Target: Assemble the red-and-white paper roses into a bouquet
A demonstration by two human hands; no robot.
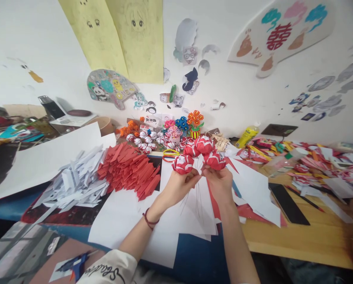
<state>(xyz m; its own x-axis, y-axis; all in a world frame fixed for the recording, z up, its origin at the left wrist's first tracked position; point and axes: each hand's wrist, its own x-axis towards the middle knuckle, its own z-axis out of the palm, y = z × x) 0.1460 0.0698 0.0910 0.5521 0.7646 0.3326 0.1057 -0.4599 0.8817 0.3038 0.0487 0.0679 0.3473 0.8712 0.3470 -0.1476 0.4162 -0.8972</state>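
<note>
Several red-and-white paper flowers (204, 145) on thin wire stems are held up over white sheets (153, 225). My left hand (179, 187) pinches stems just below the left flower (183, 164). Close beside it, my right hand (219, 181) is closed on stems under the right flower (214, 160). The bare wires (198, 197) hang down between my hands. Left of them lie a pile of folded red paper pieces (129, 167) and a pile of white paper strips (78, 177).
Finished paper balls (147, 138), a striped pot (195, 133) with orange flowers and yellow-handled scissors (170, 154) stand or lie behind. At right are a black phone (288, 203), a yellow bottle (247, 136) and paper scraps. A glue gun (79, 264) lies at lower left.
</note>
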